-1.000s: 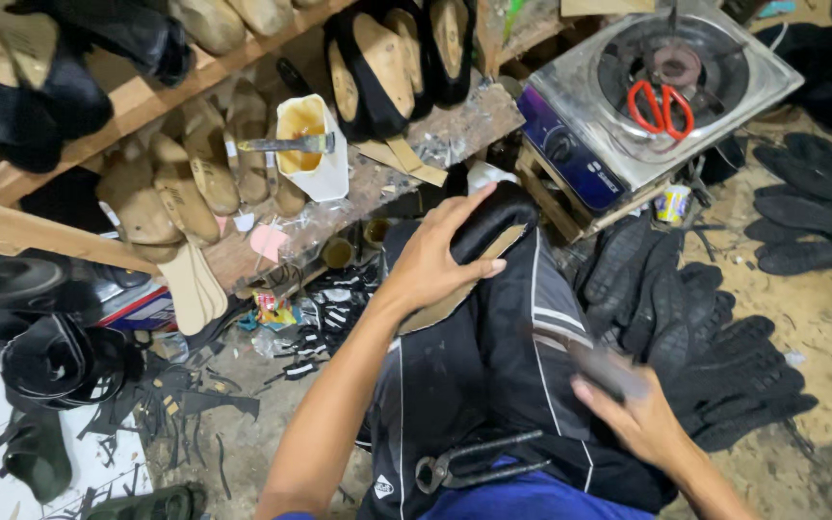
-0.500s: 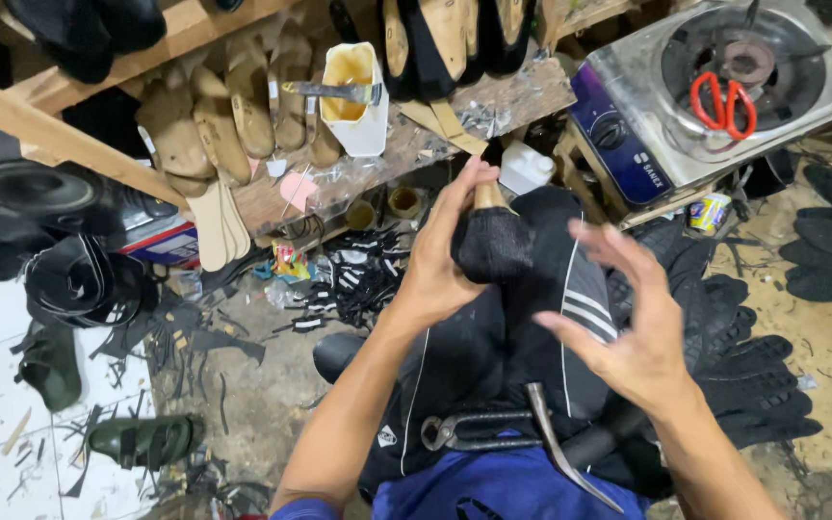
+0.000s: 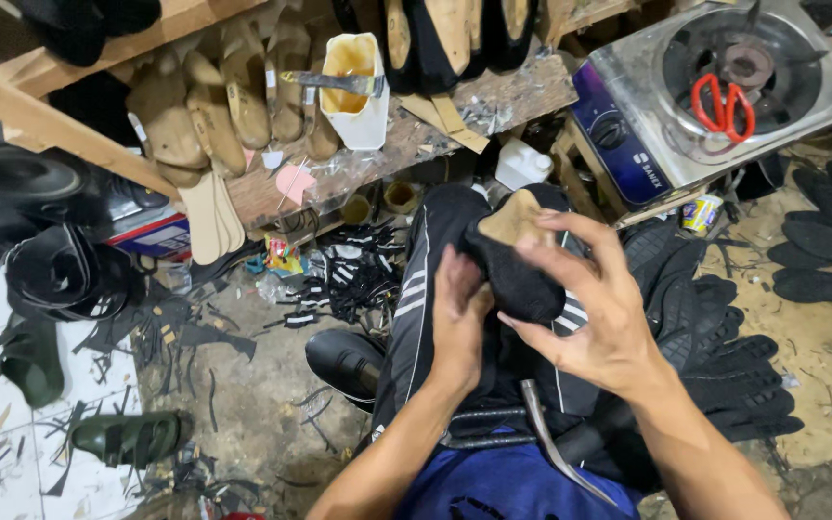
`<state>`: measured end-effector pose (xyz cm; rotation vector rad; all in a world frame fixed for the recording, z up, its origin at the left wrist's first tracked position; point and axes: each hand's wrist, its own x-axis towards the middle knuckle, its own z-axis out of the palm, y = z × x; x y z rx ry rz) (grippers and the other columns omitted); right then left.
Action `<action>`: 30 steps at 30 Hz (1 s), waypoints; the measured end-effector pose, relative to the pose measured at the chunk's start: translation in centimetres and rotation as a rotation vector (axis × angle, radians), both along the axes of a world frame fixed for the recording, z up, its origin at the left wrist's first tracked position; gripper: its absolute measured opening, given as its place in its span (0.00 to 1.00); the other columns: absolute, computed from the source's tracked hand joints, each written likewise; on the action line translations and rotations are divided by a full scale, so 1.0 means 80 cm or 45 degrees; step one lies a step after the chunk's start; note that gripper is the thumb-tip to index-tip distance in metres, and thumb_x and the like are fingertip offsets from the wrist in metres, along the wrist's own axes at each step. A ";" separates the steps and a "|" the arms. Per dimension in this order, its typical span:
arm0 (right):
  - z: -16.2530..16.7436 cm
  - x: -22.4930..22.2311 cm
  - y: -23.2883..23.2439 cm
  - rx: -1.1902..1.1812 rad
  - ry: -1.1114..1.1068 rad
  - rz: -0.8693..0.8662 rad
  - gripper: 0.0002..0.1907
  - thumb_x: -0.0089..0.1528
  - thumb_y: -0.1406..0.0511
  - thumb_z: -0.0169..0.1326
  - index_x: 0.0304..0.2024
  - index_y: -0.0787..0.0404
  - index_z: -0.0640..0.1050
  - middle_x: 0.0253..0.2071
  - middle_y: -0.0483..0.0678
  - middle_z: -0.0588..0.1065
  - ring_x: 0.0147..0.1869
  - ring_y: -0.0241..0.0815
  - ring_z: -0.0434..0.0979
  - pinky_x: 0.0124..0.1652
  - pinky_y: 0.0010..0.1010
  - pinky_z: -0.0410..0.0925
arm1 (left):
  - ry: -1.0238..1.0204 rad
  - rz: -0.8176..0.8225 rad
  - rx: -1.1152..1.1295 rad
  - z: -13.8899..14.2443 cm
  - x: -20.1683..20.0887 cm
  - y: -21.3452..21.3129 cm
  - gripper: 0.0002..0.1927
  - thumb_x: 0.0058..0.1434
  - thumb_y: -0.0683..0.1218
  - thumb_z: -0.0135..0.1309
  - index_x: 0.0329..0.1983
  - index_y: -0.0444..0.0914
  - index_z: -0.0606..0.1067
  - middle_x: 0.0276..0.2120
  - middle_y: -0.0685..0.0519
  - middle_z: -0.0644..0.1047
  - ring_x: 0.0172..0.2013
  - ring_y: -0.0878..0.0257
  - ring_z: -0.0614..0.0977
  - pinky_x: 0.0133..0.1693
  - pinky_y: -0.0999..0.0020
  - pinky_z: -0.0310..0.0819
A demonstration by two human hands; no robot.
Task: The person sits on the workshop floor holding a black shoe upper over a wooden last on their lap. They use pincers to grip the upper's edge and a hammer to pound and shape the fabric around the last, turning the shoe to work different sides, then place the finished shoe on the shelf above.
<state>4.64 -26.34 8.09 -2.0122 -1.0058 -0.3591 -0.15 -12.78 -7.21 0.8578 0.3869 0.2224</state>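
A black shoe upper stretched over a tan wooden last (image 3: 520, 252) rests on my knee. My left hand (image 3: 456, 318) grips its near side, and my right hand (image 3: 601, 308) wraps over the top and far side with fingers spread. A metal tool with a curved head (image 3: 549, 445) lies across my lap below the hands. My legs wear black trousers with white stripes (image 3: 414, 318).
A wooden bench (image 3: 416, 144) holds tan lasts, a glue-stained white jug (image 3: 356, 91) and offcuts. Red scissors (image 3: 726, 101) lie on a gas stove (image 3: 647, 144). Black soles (image 3: 724, 347) pile at the right. A black shoe (image 3: 344, 361) and green sandals (image 3: 127, 435) sit on the littered floor.
My right hand has closed onto the lasted shoe, which was held by the left hand alone. The left hand has shifted to the shoe's near side. The camera view has tilted slightly.
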 end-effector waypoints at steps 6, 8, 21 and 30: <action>-0.033 -0.031 -0.019 0.828 0.521 -0.228 0.29 0.60 0.70 0.66 0.60 0.62 0.69 0.66 0.52 0.65 0.67 0.44 0.69 0.70 0.39 0.66 | -0.230 -0.030 -1.041 0.004 0.007 0.013 0.30 0.68 0.62 0.51 0.66 0.40 0.66 0.64 0.46 0.70 0.67 0.50 0.69 0.69 0.45 0.59; -0.058 -0.041 -0.022 1.301 0.969 -0.191 0.25 0.65 0.71 0.62 0.62 0.64 0.68 0.63 0.54 0.69 0.66 0.45 0.72 0.67 0.39 0.67 | -0.429 0.071 -0.923 0.036 0.026 0.038 0.27 0.67 0.59 0.53 0.64 0.42 0.68 0.60 0.47 0.74 0.64 0.50 0.72 0.68 0.46 0.61; -0.147 -0.141 0.006 -0.647 0.578 0.430 0.29 0.52 0.59 0.68 0.48 0.68 0.73 0.47 0.62 0.74 0.50 0.64 0.74 0.45 0.47 0.68 | -0.399 -0.204 0.849 0.165 0.090 0.143 0.14 0.69 0.44 0.61 0.52 0.29 0.78 0.42 0.52 0.80 0.42 0.68 0.78 0.46 0.72 0.74; -0.144 -0.116 0.024 -0.682 0.800 0.515 0.19 0.56 0.59 0.66 0.40 0.63 0.74 0.41 0.54 0.75 0.50 0.57 0.75 0.47 0.44 0.67 | -0.392 -0.010 0.832 0.110 0.116 0.125 0.24 0.61 0.43 0.64 0.58 0.29 0.74 0.47 0.52 0.81 0.47 0.67 0.81 0.53 0.71 0.75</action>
